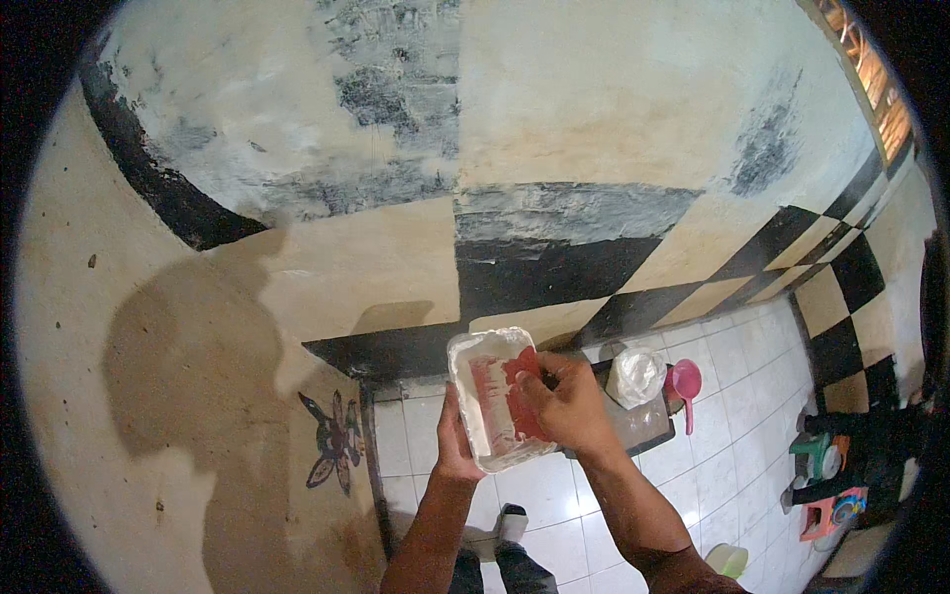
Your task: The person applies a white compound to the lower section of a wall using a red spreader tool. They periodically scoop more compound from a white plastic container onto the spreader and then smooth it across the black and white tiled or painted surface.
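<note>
My left hand (455, 443) grips the left side of a white rectangular plastic tub (492, 344), holding it tilted above the floor. Pale wet paste, like wall filler, coats its inside and rim. My right hand (577, 404) is closed around a flat red scraper (524, 404) with a jagged upper edge. The scraper's blade rests inside the tub against the right part of its bottom, with smears of paste on it. My left fingers are mostly hidden behind the tub.
Ahead stands a wall (594, 109) with black checks partly covered by pale filler. On the tiled floor (539, 490), a white plastic bag (635, 376) sits on a dark board (643, 426) beside a pink dipper (685, 380). Small stools (819, 517) stand at the far right; a green basin (727, 560) is nearer.
</note>
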